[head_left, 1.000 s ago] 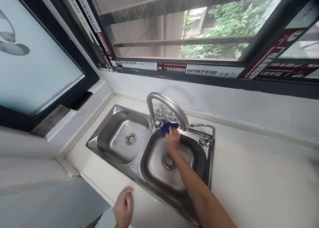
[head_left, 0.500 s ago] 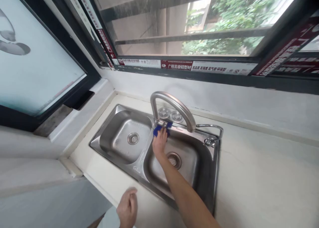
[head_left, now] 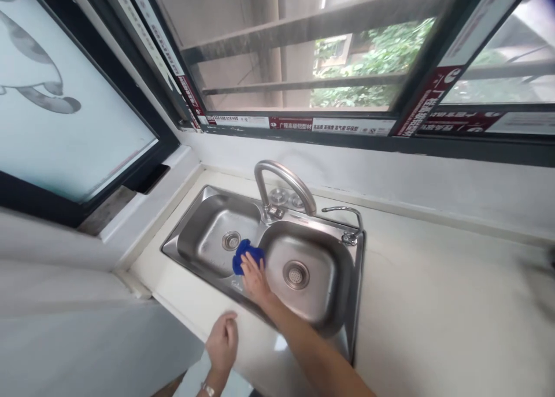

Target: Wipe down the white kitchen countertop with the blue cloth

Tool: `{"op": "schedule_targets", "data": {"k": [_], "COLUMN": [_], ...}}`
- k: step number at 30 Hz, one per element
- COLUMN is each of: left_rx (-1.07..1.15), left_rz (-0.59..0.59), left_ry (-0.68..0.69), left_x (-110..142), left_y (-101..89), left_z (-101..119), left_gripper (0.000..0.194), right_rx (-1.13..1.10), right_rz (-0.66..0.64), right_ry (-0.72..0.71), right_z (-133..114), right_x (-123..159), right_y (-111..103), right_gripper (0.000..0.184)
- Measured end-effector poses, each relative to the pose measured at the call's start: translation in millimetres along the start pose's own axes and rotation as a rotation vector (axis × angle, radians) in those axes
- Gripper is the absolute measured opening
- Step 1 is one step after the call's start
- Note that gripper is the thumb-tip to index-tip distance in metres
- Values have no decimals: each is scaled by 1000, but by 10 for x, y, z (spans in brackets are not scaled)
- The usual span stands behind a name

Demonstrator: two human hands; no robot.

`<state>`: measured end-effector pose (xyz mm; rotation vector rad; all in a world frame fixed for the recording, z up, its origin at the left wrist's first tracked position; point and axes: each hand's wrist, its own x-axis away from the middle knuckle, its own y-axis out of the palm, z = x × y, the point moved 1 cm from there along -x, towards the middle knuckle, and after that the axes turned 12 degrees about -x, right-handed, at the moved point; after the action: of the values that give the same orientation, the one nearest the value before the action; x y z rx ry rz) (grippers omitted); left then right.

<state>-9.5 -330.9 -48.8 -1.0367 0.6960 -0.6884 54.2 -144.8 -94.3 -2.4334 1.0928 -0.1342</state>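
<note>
Wiping the sink divider (head_left: 262, 232) looks in hand: right hand (head_left: 255, 278) holds the blue cloth (head_left: 243, 252) bunched over it (left hand (head_left: 222, 342) curled, seemingly idle); next stroke wants flat, even pressure.

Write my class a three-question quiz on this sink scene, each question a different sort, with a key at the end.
1. Multiple choice: which of the person's hands is on the blue cloth? A) left B) both C) right
2. True or false: the left hand is apart from the large curved faucet.
3. Fill in: the sink has ____ basins.

Key: 1. C, the right hand; 2. true; 3. two.
</note>
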Motion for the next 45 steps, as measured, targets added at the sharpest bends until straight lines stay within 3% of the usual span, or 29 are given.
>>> {"op": "schedule_targets", "data": {"k": [7,12,17,21,25,28,32,39,43,45], "left_rx": [-10,-31,-35,-50,-53,-68,-72,-59,-72,-76], "left_rz": [-55,-103,-134,-144,-155,-167,-177,-147,-156,-170], "left_ry": [-93,-148,-162,-169,-161,-191,-210,-201,-219,-227], "left_x": [11,12,-15,-56,-62,-51,-45,-48,-59,-60], "left_y": [-6,-69,-152,-149,-140,-151,-161,-93,-82,-93], "left_z": [50,129,174,170,178,191,203,140,137,161], "left_gripper": [31,30,28,28,30,31,30,29,28,28], "right_rx": [-192,-135,15,137,281,386,450,572,598,606], "right_rz": [-91,-120,-137,-141,-208,-275,-189,114,385,522], "right_ry": [-84,34,218,271,150,-18,-74,-82,25,106], "right_z": [-73,-50,64,72,-3,-10,124,589,876,970], "right_x": [476,805,1308,1878,2487,2745,2636,1955,1726,1681], "right_y": [55,-144,-629,-1134,-1583,-1804,-2009,-2626,-3042,-3106], "right_gripper": [46,38,32,30,30,37,41,37,45,47]}}
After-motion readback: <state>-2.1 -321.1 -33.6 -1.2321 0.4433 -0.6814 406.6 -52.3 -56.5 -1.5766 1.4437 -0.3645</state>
